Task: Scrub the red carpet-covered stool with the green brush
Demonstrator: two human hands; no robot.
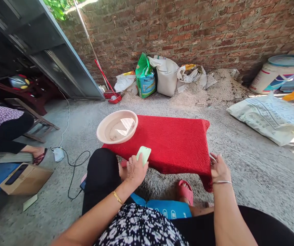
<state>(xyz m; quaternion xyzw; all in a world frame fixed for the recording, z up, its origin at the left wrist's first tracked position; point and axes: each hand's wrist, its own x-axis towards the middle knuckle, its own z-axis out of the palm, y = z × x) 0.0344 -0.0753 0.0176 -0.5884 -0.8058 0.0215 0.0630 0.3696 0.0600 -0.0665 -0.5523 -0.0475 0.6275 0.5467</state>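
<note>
A red cloth (172,140) is draped over a low bench or table in front of my knees. My left hand (135,169) is closed around a pale green rounded slab (144,154), held near the cloth's front left edge; what kind of thing it is I cannot make out. At the right end of the bench, the fingers of my right hand (219,166) curl against the hanging side of the cloth and appear to grip it. On the bench's left end stands a pale pink basin (103,130) with water and some specks at its bottom.
Bags, among them a green one (146,80), line the brick wall (200,30). A white sack (272,118) lies at right, before a large bucket (275,77). At left are a seated person's leg (8,143), a cardboard box (30,179) and a floor cable (71,165).
</note>
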